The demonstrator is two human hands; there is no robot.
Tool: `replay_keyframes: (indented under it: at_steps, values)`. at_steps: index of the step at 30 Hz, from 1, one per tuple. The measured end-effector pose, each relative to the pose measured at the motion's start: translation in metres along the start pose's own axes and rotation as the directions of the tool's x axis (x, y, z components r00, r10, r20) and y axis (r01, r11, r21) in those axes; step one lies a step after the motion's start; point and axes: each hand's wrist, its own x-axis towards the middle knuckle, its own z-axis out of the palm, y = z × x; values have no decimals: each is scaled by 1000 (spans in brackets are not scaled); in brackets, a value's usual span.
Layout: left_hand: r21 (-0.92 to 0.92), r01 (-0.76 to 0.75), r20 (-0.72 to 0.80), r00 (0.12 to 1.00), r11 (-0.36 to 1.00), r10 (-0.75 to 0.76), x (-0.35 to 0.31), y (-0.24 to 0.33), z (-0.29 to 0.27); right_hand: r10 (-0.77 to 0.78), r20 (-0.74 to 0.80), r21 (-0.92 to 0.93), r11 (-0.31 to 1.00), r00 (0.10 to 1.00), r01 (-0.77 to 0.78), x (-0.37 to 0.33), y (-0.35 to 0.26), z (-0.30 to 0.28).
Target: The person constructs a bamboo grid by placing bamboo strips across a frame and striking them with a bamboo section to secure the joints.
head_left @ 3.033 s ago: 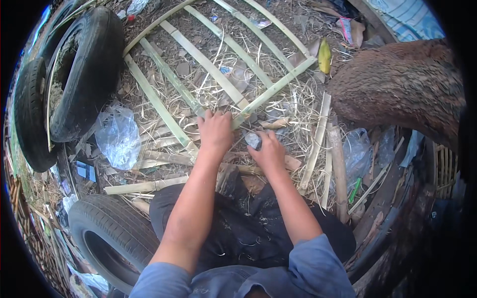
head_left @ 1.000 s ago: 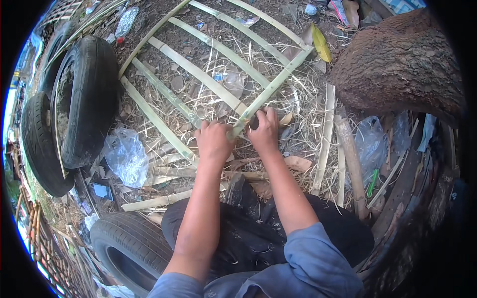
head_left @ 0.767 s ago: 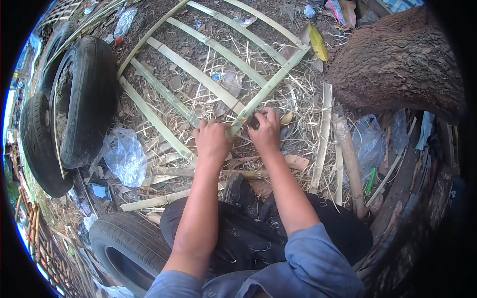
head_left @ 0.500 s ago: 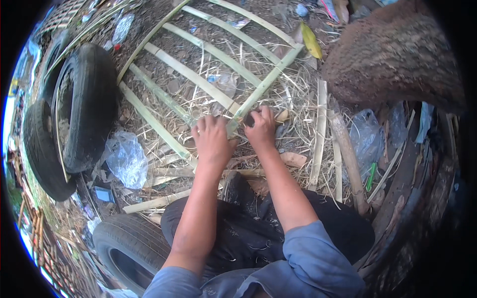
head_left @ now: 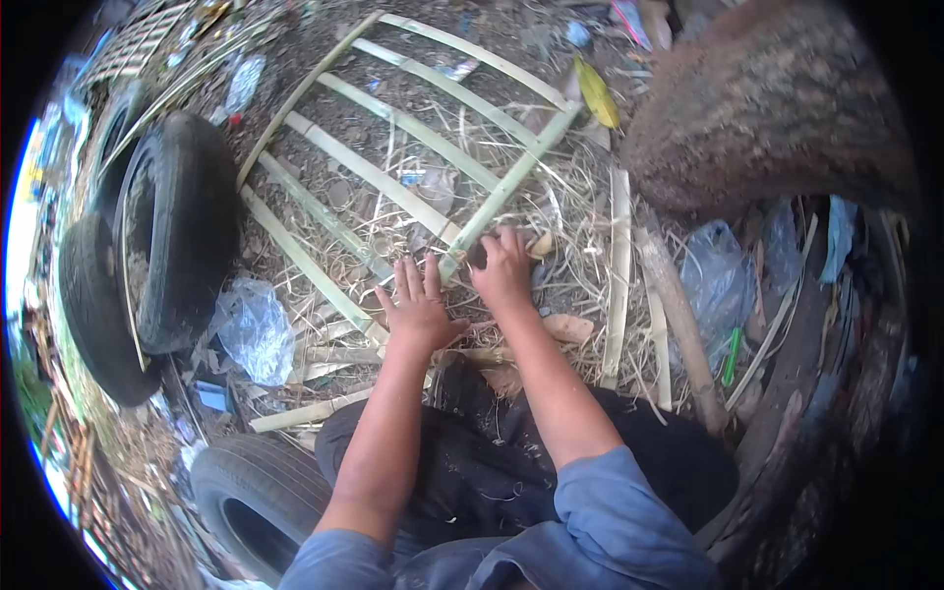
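Observation:
A lattice of split bamboo strips lies on the ground ahead, with several slats running between a near crosspiece and a far crosspiece. My left hand is open, fingers spread, by the near crosspiece's lower end; whether it touches the bamboo cannot be told. Against the right side of that crosspiece, my right hand is closed around something small and dark, mostly hidden by the fingers. The lattice's lower left corner lies partly beyond my left hand.
Old tyres stand at the left, and another tyre lies beside my left leg. A thick log fills the upper right. Loose bamboo strips, a stick, shavings and a clear plastic bag litter the ground.
My left hand's fingers have gone from curled at the crosspiece to spread apart, a little nearer to me. My right hand stays closed beside the crosspiece. The whole view has shifted slightly.

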Motion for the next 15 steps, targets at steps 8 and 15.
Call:
replay_keyframes:
  at_steps: [8, 15]
  values:
    - [22, 28, 10, 1000, 999, -28, -14, -5, -14, -166, 134, 87, 984, 977, 156, -33, -29, -161]
    - [57, 48, -82, 996, 997, -43, -2, 3, 10, 299, 269, -609, 790, 916, -79, -166, 158, -337]
